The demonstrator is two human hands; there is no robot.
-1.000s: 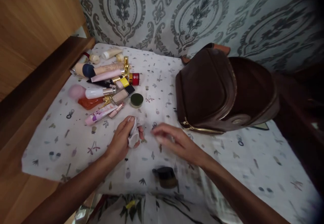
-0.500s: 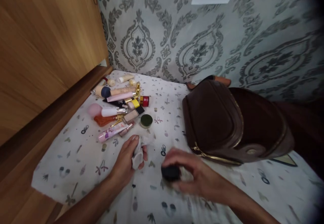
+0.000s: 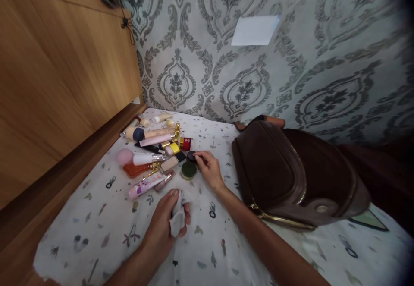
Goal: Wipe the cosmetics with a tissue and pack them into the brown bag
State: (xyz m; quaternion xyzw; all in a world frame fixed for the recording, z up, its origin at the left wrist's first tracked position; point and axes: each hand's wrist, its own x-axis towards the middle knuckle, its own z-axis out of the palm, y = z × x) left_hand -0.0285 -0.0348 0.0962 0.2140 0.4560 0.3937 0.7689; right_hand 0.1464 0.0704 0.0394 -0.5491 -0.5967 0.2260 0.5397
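Observation:
My left hand (image 3: 171,215) is closed around a crumpled white wipe (image 3: 177,220) above the patterned sheet. Farther forward, my right hand (image 3: 208,168) grips the edge of a small round black jar (image 3: 191,156) with thumb and fingertips. It is beside a dark green-lidded jar (image 3: 188,170) and just in front of a red jar with a gold band (image 3: 185,143). To their left lie a foundation bottle with a black cap (image 3: 171,162), a pink floral tube (image 3: 146,185), a lip gloss tube (image 3: 164,181) and a pink-tipped brush (image 3: 139,158).
A dark brown leather bag (image 3: 268,169) with gold zips lies on the right of the white patterned sheet (image 3: 123,230). The wooden cabinet (image 3: 71,79) borders the left side. Patterned wallpaper (image 3: 181,74) rises behind, with a white sheet of paper (image 3: 255,30) on it.
My right hand has moved forward and left with the black jar, from near the bag to the cosmetics group. My left hand still holds the wipe. The view has tilted up.

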